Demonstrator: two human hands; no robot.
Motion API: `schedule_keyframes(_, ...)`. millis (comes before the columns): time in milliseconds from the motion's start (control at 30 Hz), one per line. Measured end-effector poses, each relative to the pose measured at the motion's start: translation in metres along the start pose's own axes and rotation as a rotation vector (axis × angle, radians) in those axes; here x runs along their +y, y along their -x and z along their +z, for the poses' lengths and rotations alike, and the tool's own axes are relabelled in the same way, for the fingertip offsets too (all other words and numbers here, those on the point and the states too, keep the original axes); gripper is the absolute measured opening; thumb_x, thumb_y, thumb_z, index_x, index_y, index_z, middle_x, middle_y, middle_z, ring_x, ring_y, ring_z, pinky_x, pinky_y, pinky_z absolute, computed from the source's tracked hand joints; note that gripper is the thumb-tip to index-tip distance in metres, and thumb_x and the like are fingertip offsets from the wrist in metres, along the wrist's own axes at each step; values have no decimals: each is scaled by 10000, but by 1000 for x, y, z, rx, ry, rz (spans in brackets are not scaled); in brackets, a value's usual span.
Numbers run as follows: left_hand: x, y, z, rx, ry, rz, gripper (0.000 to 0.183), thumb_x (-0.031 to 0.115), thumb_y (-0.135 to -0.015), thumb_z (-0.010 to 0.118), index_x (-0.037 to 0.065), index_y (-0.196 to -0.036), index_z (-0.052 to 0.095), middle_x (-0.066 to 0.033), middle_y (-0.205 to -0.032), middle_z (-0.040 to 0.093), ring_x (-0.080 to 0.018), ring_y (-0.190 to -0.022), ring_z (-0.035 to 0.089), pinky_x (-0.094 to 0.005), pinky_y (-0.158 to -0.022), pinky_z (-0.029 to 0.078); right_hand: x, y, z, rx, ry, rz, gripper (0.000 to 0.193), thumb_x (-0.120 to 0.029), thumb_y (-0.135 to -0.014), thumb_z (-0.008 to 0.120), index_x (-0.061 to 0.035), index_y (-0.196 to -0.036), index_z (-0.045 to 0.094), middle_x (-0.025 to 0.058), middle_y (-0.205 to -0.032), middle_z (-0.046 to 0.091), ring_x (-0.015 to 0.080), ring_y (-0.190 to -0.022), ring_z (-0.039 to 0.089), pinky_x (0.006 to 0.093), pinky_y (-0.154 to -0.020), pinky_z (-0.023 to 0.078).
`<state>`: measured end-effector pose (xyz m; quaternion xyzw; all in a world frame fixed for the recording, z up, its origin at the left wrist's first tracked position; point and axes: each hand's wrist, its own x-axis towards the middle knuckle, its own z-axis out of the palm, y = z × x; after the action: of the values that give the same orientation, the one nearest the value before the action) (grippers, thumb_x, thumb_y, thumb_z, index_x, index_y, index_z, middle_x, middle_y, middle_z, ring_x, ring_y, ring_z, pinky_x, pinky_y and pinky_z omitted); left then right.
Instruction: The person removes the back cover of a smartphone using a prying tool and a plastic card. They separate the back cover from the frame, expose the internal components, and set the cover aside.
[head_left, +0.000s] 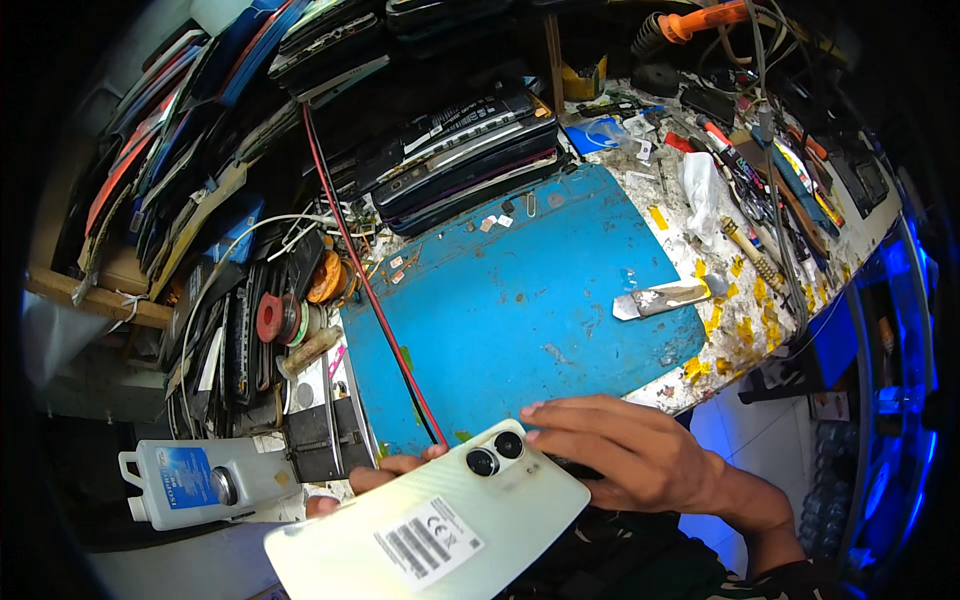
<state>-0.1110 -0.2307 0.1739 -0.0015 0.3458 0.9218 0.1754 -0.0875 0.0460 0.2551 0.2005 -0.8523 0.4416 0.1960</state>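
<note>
A pale cream smartphone (430, 530) is tilted close to me, its back with two round camera lenses and a white barcode label facing up. My left hand (385, 478) grips it from beneath; only some fingers show past its upper left edge, and the palm is hidden. At the phone's camera end is my right hand (640, 450), its fingers stretched out and close together beside the corner; whether they touch the phone I cannot tell. A red and black wire pair (370, 285) runs down to the phone's upper edge, where its end is hidden.
Beyond the phone lies a worn blue mat (510, 300) with small chips and a scraper-like blade (660, 297). A white jug (210, 480) stands left, near solder spools (270, 317). Stacked phone parts (460, 150) line the back; pens and tools (760, 190) clutter the right.
</note>
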Motion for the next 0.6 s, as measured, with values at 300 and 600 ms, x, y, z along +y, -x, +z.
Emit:
schedule_keyframes(300, -11, -11, 32, -250, -118, 492, 822, 590, -908, 455, 122, -1527, 183, -168, -1434, 359, -316, -1310, 402, -507, -1109, 361, 3, 2, 4, 106, 140, -242, 176, -1, -798, 669, 62, -954, 617, 254, -1087, 672, 335, -931, 713, 359, -690, 613)
schedule_keyframes(600, 1, -32, 103, 79, -327, 388, 872, 472, -734, 647, 87, -1427, 283, -140, -1122, 487, -305, -1046, 502, -467, -975, 433, 9, 2, 0, -27, 192, -170, 126, -72, -813, 656, 13, -879, 590, 175, -1097, 654, 259, -912, 689, 331, -762, 585)
